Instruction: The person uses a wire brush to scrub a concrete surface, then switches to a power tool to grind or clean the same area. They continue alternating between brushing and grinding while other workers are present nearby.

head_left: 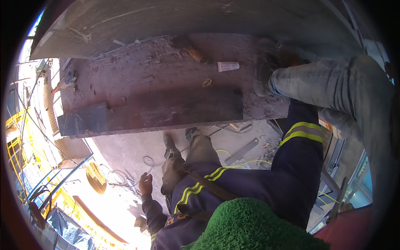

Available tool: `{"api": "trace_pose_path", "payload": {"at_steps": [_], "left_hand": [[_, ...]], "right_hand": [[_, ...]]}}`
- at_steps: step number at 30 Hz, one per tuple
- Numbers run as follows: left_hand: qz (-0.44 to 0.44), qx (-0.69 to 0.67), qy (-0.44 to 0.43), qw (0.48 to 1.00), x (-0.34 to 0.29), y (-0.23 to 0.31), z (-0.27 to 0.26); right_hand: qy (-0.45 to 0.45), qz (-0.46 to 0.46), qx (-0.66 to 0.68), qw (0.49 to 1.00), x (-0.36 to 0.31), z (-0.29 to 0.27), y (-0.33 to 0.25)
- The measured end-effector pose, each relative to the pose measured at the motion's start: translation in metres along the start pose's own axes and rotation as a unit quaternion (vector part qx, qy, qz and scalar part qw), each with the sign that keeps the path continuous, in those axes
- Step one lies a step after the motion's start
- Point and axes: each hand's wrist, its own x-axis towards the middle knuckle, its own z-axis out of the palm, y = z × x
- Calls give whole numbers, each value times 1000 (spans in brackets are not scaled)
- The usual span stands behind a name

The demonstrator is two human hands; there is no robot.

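My left hand hangs low beside my leg, over the floor. Its fingers are loosely apart and nothing shows in them. Stretched forward on the right, my right sleeve, navy with reflective bands, passes behind another person's leg in dusty grey trousers, which hides my right hand. That person's blurred boot rests on the dusty ledge. Lying on the ledge are a white tube, a small pale loop and a tool with an orange-brown handle. Along its front edge stretches a dark flat sheet.
A large grey panel closes off the ledge's far side. At its left end is a grey and orange tool. Cables, a yellow hose and a metal strip lie on the floor. Yellow railings stand far left.
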Motion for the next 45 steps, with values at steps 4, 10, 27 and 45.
{"api": "trace_pose_path", "payload": {"at_steps": [4,10,27,45], "left_hand": [[-30,52,-32,998,-1,-31,10],[-2,1,13,1000,7,-21,14],[13,-2,36,999,13,-26,15],[154,-47,43,986,89,-22,-38]], "right_hand": [[-3,-3,-1,1000,9,-2,-2],[-9,-5,0,1000,17,-6,-9],[14,31,31,999,27,-38,-21],[413,155,286,851,-217,-65,-62]]}}
